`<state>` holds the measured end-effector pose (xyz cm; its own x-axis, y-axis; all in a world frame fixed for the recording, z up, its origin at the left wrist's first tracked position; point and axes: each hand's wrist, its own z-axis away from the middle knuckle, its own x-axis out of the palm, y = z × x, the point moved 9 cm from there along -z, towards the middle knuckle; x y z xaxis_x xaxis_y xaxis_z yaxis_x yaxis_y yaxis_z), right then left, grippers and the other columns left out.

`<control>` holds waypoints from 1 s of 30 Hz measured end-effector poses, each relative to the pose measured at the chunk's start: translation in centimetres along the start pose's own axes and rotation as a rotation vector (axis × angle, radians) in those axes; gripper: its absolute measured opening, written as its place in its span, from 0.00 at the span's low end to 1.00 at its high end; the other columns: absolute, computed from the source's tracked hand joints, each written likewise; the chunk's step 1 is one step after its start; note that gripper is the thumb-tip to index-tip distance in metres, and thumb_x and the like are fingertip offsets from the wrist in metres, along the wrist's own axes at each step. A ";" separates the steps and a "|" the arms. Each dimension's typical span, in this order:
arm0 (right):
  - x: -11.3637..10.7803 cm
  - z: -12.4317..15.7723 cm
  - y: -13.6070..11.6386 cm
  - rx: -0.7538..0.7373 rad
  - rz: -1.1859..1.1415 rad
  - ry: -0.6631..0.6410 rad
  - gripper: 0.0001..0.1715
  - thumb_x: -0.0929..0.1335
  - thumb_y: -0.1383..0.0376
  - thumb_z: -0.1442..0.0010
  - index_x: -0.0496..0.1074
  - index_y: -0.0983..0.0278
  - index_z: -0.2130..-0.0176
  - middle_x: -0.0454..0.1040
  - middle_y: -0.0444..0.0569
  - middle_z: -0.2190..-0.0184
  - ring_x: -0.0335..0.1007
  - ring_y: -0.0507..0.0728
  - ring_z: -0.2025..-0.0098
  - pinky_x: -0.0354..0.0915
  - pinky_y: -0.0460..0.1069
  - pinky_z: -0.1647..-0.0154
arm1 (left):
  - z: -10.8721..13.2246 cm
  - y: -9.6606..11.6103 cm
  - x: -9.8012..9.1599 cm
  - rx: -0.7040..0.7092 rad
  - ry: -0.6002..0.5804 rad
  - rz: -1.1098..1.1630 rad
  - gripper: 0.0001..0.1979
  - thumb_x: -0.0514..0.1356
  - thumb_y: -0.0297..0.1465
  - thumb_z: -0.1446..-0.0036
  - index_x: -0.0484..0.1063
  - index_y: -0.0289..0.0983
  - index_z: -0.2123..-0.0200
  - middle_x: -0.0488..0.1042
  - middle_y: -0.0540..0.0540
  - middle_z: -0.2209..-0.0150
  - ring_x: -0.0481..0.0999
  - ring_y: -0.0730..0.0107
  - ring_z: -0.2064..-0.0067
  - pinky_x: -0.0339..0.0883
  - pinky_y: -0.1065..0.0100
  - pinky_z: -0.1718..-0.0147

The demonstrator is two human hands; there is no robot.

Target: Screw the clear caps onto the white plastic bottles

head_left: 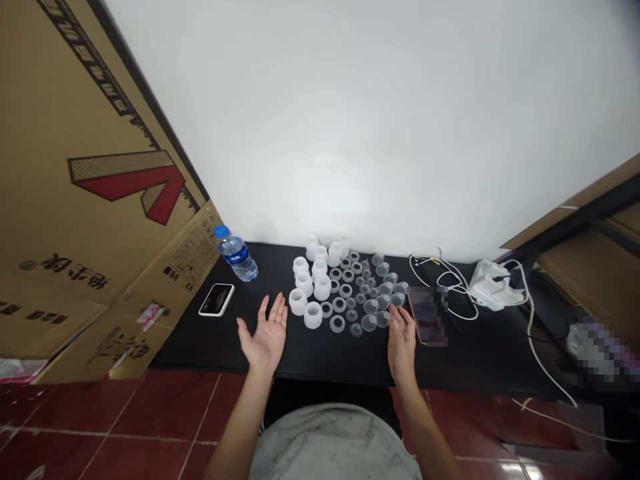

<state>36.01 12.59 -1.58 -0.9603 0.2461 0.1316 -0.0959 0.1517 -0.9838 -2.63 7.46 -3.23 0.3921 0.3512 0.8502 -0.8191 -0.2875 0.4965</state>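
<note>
My left hand (265, 333) is open and palm up above the black table (480, 360), holding nothing. Its fingertips are close to a white frosted plastic cylinder (298, 301), one of several grouped at the back. Beside these lie several flat translucent rings (337, 324), and further right several clear plastic domes (369, 324). My right hand (401, 345) is open and palm down, with empty fingers just below the domes and next to a smartphone (425, 317), whose screen is blurred out.
A water bottle with a blue cap (237, 255) lies on the table left of the parts, near a black-and-white flat device (216, 299). Large cardboard sheets (100, 200) lean at left. White cables (445, 280) and a white plug unit (493, 287) lie at right, in front of a white wall.
</note>
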 end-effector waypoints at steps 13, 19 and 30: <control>-0.3 -0.1 1.0 0.027 -0.059 0.037 0.33 0.73 0.49 0.31 0.65 0.58 0.34 0.70 0.62 0.30 0.64 0.67 0.26 0.53 0.71 0.23 | 4.4 1.6 -1.5 0.207 0.075 -0.773 0.26 0.68 0.53 0.37 0.76 0.41 0.45 0.81 0.37 0.48 0.82 0.50 0.45 0.74 0.49 0.42; 0.0 0.4 0.2 -0.017 -0.015 0.099 0.33 0.76 0.49 0.36 0.70 0.60 0.39 0.73 0.62 0.33 0.68 0.67 0.29 0.59 0.68 0.25 | 10.3 -5.3 3.9 0.208 -0.493 -1.487 0.20 0.53 0.40 0.23 0.75 0.43 0.37 0.77 0.37 0.38 0.80 0.53 0.41 0.77 0.51 0.42; 2.2 5.7 -7.0 -0.574 0.791 -0.082 0.17 0.72 0.63 0.29 0.78 0.56 0.42 0.76 0.53 0.54 0.73 0.63 0.50 0.72 0.60 0.47 | 8.9 -9.1 8.3 0.604 -0.526 -1.910 0.23 0.51 0.31 0.24 0.68 0.38 0.31 0.70 0.35 0.30 0.82 0.48 0.39 0.84 0.58 0.53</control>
<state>33.05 6.66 4.88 -0.7098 0.4128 -0.5708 0.7044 0.4191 -0.5728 11.76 5.08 0.91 0.5403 0.2955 -0.7879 0.8414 -0.1804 0.5094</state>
